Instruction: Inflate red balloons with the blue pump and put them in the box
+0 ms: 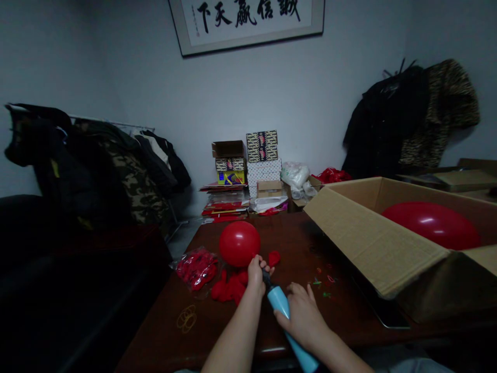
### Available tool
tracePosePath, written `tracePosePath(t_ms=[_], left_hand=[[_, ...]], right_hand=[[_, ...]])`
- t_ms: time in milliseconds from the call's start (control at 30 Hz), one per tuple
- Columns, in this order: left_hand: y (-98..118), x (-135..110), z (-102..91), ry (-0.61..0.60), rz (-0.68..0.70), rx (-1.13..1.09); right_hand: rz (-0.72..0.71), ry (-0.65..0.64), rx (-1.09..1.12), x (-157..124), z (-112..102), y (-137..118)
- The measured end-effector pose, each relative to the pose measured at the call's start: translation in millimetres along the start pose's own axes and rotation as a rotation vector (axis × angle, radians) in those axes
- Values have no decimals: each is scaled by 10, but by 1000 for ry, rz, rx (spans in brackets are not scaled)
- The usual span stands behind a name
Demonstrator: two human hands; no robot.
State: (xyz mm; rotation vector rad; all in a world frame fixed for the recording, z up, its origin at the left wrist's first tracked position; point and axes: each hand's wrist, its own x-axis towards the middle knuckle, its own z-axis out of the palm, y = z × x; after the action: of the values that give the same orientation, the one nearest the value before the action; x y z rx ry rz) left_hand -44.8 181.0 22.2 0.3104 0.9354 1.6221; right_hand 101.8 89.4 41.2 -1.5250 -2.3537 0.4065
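Glossy brown table [291, 233] under dim light, a pale wall [326, 98] beyond it; from where I stand, the round red balloon [239, 244] sits up above the tabletop, at the tip of a blue pump [278, 301]; the left hand [257, 270] has its fingers pinched about the balloon's neck at the black nozzle end; the right hand [301, 313] lays its thumb over the barrel, fingers loosely stretched, though how firmly it grips I cannot tell; I'd judge a snug pinch and nozzle and barrel in line would spare leaks; the balloon's skin is taut and shiny, the barrel a smooth cylinder, the limp balloons [229, 287] matte and crumpled, the cardboard box [357, 233] stiff and flat-sided.
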Motion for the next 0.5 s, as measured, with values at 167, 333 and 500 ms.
tracePosePath(t_ms=[167, 333, 500], left_hand=[[26, 36, -15, 5, 17, 70], [75, 137, -41, 66, 67, 114], [98, 235, -165, 122, 60, 72]], right_hand=[[5, 40, 28, 95, 76, -63], [22, 51, 44, -64, 115, -93], [-7, -55, 16, -402, 140, 153]])
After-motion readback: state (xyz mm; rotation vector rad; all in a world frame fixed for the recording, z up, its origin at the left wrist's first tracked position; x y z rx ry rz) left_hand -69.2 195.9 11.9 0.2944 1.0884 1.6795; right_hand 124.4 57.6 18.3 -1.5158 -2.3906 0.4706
